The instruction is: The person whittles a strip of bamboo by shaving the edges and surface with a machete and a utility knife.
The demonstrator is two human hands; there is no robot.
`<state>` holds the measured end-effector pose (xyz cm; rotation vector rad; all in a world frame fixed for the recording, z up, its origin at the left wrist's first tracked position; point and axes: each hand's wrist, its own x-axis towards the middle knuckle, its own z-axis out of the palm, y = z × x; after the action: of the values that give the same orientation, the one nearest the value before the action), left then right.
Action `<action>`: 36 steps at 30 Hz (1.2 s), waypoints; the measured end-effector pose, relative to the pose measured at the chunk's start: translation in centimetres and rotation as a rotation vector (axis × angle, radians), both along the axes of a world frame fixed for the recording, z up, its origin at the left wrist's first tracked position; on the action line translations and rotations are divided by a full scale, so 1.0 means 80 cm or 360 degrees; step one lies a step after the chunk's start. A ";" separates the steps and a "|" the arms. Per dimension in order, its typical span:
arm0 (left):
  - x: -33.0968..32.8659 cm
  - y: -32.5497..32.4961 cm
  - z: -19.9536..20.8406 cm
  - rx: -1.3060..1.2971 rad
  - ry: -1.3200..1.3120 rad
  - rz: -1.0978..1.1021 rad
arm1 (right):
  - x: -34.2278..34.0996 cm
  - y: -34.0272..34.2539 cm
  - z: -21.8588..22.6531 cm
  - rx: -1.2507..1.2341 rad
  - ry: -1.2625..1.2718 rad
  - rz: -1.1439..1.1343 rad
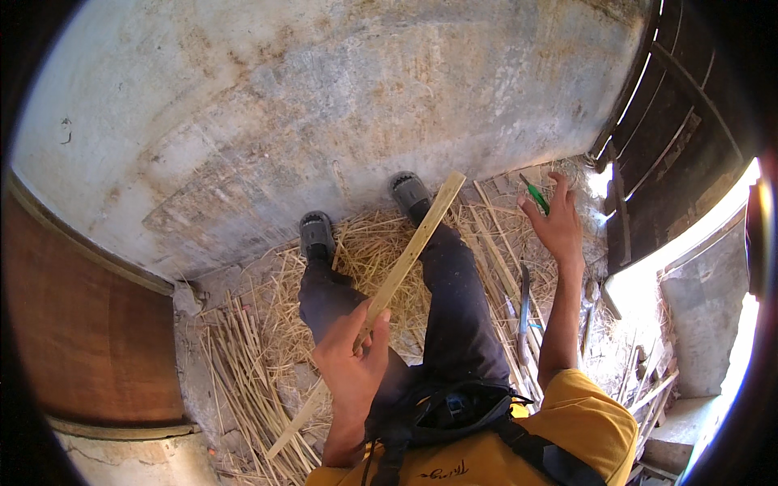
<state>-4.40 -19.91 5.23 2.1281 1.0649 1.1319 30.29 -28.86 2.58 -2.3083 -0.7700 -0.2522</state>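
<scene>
My left hand is closed around a long, flat bamboo strip. The strip slants from the lower left up over my legs toward the wall, and its lower end passes behind my forearm. Out to the right, my right hand has its thumb and fingers spread. A small green-handled tool with a thin dark tip shows between that thumb and the fingers; the fingers do not look closed on it. Below, a long dark blade lies beside my right leg.
Pale shavings litter the floor between my feet. Thin sticks are piled at the left, with longer strips right of my leg. A stained wall stands ahead, a brown panel left and dark boards right.
</scene>
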 end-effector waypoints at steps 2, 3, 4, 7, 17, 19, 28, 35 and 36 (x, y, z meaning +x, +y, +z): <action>0.001 0.000 0.001 0.0010 -0.0002 -0.0007 | 0.012 -0.006 -0.003 -0.0070 0.0092 0.0051; 0.003 0.000 0.002 0.0019 -0.0002 -0.0015 | 0.017 -0.008 -0.006 -0.0142 0.0187 0.0101; 0.005 0.000 0.002 0.0018 -0.0006 -0.0017 | 0.020 -0.008 -0.010 -0.0142 0.0183 0.0098; 0.007 -0.001 0.005 0.0035 -0.0013 -0.0034 | 0.014 -0.005 -0.018 0.0109 -0.0026 0.0381; 0.015 -0.001 0.010 0.0013 -0.0001 -0.0042 | -0.039 0.002 -0.010 0.0926 0.1005 0.0774; 0.015 -0.001 0.010 -0.0004 0.0011 -0.0030 | -0.063 -0.001 -0.007 0.0973 0.0961 0.0799; 0.021 -0.004 0.016 0.0015 0.0051 -0.0091 | -0.165 -0.011 0.016 0.0489 0.0559 0.1533; 0.021 -0.007 0.023 0.0013 0.0077 -0.0105 | -0.171 -0.004 0.011 0.0417 0.0516 0.1715; 0.022 -0.008 0.022 0.0007 0.0051 -0.0101 | -0.173 -0.004 0.009 0.0357 0.0529 0.1713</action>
<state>-2.66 -20.54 7.02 2.1744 1.0025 1.0747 16.46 -29.18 3.29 -1.4011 -1.5552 0.4893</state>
